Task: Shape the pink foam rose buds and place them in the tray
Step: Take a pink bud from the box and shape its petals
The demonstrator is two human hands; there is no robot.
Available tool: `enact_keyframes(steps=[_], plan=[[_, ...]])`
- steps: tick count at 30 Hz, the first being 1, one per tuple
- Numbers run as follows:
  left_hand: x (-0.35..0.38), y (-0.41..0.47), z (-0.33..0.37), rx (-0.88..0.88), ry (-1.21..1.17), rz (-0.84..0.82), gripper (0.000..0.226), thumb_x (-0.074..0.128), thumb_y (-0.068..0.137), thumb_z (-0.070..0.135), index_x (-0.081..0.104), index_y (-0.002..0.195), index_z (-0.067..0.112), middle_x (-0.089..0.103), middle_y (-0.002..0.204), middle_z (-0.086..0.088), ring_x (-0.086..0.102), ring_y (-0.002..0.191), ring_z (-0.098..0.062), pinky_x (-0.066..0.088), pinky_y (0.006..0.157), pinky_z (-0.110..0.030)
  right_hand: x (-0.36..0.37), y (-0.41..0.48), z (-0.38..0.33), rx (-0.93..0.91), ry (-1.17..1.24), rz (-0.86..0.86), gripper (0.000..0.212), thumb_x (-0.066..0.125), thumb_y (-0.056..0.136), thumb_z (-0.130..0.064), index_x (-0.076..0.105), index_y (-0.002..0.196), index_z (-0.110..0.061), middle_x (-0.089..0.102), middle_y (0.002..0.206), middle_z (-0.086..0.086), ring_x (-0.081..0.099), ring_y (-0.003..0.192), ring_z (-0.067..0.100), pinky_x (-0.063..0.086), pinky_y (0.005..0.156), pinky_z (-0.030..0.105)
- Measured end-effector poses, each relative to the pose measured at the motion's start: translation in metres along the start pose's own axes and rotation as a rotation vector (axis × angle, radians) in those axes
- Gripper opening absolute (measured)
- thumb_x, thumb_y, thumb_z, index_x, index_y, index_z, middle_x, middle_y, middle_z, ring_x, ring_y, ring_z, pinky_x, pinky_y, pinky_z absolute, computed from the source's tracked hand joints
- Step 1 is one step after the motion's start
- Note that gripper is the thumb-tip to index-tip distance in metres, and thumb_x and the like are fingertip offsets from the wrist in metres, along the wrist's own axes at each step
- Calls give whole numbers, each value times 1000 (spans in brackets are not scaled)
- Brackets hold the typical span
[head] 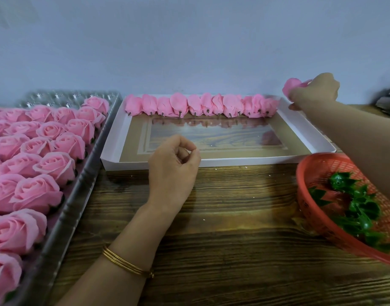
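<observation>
From my remote seat, the right hand (315, 89) is closed around 1 pink foam rose bud (290, 86), fingers wrapped over it, holding it just above the far right corner of the white tray (114, 138). The left hand (174, 160) hovers over the tray's near wall with its fingers curled and thumb meeting fingertip; I see nothing held in it. Thin gold bangles (127, 263) sit on that wrist.

Inside the tray, 1 row of shaped buds (200, 106) lines the far wall, packed side by side with their short stems pointing toward me. To the left, touching the tray's corner, a clear plastic tray (79, 195) holds many open pink roses (46, 151). On the right, a red basket (311, 173) holds green calyx pieces (355, 195). Everything rests on a dark wooden table (222, 217).
</observation>
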State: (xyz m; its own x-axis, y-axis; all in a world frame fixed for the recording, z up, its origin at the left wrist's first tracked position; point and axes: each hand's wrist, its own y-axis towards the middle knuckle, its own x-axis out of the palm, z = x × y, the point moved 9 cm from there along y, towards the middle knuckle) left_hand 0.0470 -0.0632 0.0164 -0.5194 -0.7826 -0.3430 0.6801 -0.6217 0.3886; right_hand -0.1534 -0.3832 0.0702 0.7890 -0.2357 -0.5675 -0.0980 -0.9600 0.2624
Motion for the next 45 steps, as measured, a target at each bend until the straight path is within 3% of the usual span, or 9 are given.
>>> enact_keyframes(steps=[7, 12, 18, 21, 24, 28, 34, 39, 45], plan=[[2, 0, 0, -2, -33, -11, 17, 72, 85, 10, 63, 76, 21, 57, 57, 5, 51, 52, -5, 46, 56, -18, -9, -26, -25, -73, 76, -82, 28, 58, 66, -27, 35, 50, -21, 41, 29, -8, 66, 43, 19, 25, 30, 9], [3, -1, 2, 8, -48, -20, 18, 73, 84, 10, 63, 75, 21, 59, 59, 1, 54, 53, -9, 46, 55, -19, -10, -57, -44, -205, 139, -207, 44, 76, 72, -25, 39, 50, -16, 45, 58, 6, 65, 41, 12, 34, 35, 14], [5, 0, -1, -24, -138, -56, 15, 72, 85, 10, 63, 76, 18, 60, 60, -7, 56, 51, -21, 49, 50, -29, -6, -100, -67, -263, 184, -319, 29, 79, 66, -15, 51, 60, -8, 53, 61, 12, 70, 56, 32, 57, 55, 42], [7, 0, -3, -46, -187, -92, 15, 71, 85, 8, 62, 77, 18, 60, 59, -4, 54, 46, -11, 45, 47, -21, -2, -124, -76, -264, 228, -381, 27, 79, 59, -20, 54, 59, -8, 59, 57, 14, 69, 58, 38, 57, 65, 57], [11, -2, -5, -83, -249, -156, 8, 70, 87, 10, 63, 83, 13, 63, 61, 0, 56, 44, -8, 42, 42, -15, 3, -144, -83, -253, 292, -417, 29, 77, 65, -8, 51, 53, -13, 59, 45, 3, 69, 50, 29, 59, 63, 53], [13, -2, -11, -225, -502, -188, 13, 62, 93, 15, 64, 85, 7, 69, 68, -6, 62, 49, -17, 46, 41, -20, 11, -178, -91, -237, 359, -491, 26, 78, 70, -5, 55, 58, -10, 64, 55, 10, 69, 49, 27, 59, 63, 54], [26, -7, -8, -427, -846, -315, 54, 54, 82, 51, 66, 107, 5, 75, 95, -15, 73, 84, -26, 58, 68, -28, 15, -220, -79, -238, 365, -521, 27, 80, 69, -23, 66, 72, 0, 69, 60, 13, 71, 62, 31, 58, 70, 52], [34, -10, -1, -410, -910, -433, 37, 61, 79, 35, 71, 108, 13, 72, 110, -14, 70, 99, -23, 56, 76, -26, 18, -242, -60, -190, 395, -571, 26, 82, 75, -21, 66, 78, -1, 69, 57, 7, 69, 51, 20, 59, 57, 45], [43, -13, 9, -324, -916, -564, 12, 67, 74, 18, 75, 82, 21, 68, 84, -3, 64, 76, -12, 52, 60, -24, 20, -254, -46, -190, 374, -599, 14, 79, 78, -21, 69, 76, -11, 70, 58, 1, 68, 50, 14, 59, 61, 43]])
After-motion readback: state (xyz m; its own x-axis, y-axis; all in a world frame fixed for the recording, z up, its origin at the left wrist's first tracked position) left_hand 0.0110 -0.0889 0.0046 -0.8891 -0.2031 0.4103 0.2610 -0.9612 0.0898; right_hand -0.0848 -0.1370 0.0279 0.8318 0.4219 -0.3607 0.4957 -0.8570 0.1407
